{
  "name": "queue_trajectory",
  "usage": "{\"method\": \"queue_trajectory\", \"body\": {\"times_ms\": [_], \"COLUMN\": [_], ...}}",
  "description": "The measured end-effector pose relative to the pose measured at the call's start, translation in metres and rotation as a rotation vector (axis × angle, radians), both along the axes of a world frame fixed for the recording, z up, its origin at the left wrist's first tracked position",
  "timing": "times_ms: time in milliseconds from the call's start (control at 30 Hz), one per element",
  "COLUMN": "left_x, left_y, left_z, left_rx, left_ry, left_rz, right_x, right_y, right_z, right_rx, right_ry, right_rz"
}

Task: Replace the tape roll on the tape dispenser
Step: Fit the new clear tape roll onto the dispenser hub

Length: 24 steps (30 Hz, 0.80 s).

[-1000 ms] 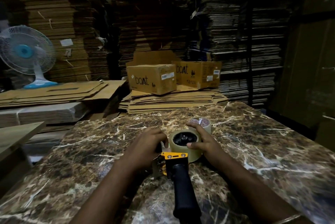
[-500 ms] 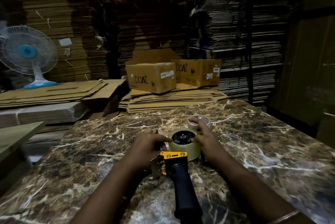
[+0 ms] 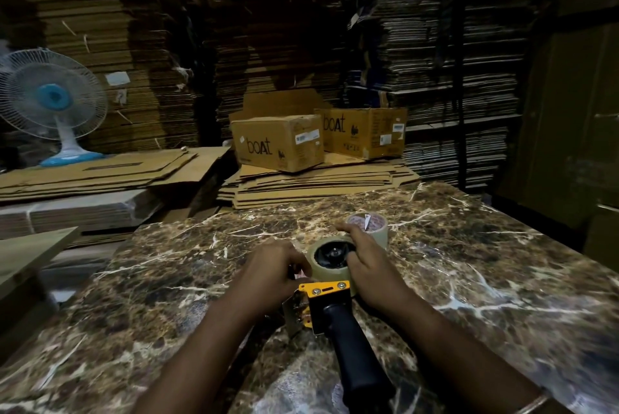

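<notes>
- The tape dispenser [image 3: 330,299] lies on the marbled surface [image 3: 485,279] near its front edge, between the two hands.
- Its long axis runs from the viewer toward the far side: the black handle [image 3: 351,356] points back at the viewer, and its end is cut off by the bottom of the frame.
- The yellow frame plate [image 3: 326,289] sits at the top of the handle; just beyond it is the tape roll [image 3: 330,263] on the dispenser, its open core facing up toward the camera.
- The right hand [image 3: 371,266] rests on the roll's right side, fingers curled over its rim and thumb at the core; the roll's right edge is hidden under it.
- The left hand [image 3: 274,266] is at the roll's left side, fingers curled in; what they pinch is too small and dark to make out, and I cannot tell whether they hold anything.
- The metal parts at the dispenser's left [image 3: 294,311] are partly hidden by the left wrist.
- A second roll [image 3: 370,228] stands just behind the right hand, its lower part hidden by the fingers.
- Beyond the surface: two printed cartons [image 3: 278,142], flat cardboard stacks [image 3: 318,186] and a table fan [image 3: 53,102], all in dim light.
</notes>
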<state>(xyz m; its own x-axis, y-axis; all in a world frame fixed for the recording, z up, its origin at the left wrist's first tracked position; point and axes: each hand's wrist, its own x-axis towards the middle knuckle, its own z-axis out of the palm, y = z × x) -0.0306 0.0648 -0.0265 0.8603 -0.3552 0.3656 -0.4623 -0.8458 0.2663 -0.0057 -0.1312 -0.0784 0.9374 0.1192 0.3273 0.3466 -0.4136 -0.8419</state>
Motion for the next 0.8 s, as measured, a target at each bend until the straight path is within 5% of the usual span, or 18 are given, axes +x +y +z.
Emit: {"method": "queue_trajectory", "body": {"times_ms": [167, 367, 533, 800], "left_x": [0.003, 0.003, 0.009, 0.002], "left_y": [-0.001, 0.006, 0.01, 0.022], "left_z": [-0.009, -0.01, -0.017, -0.017], "left_rx": [0.118, 0.019, 0.037, -0.008], "left_ry": [-0.034, 0.031, -0.003, 0.055], "left_rz": [0.02, -0.028, -0.06, -0.067], "right_x": [-0.003, -0.011, -0.021, -0.027], "right_y": [-0.006, -0.023, -0.014, -0.005], "right_z": [0.006, 0.013, 0.017, 0.017], "right_rx": [0.007, 0.085, -0.284, -0.446], "right_ry": [0.037, 0.016, -0.056, -0.089], "right_rz": [0.0, 0.296, 0.198, 0.097]}}
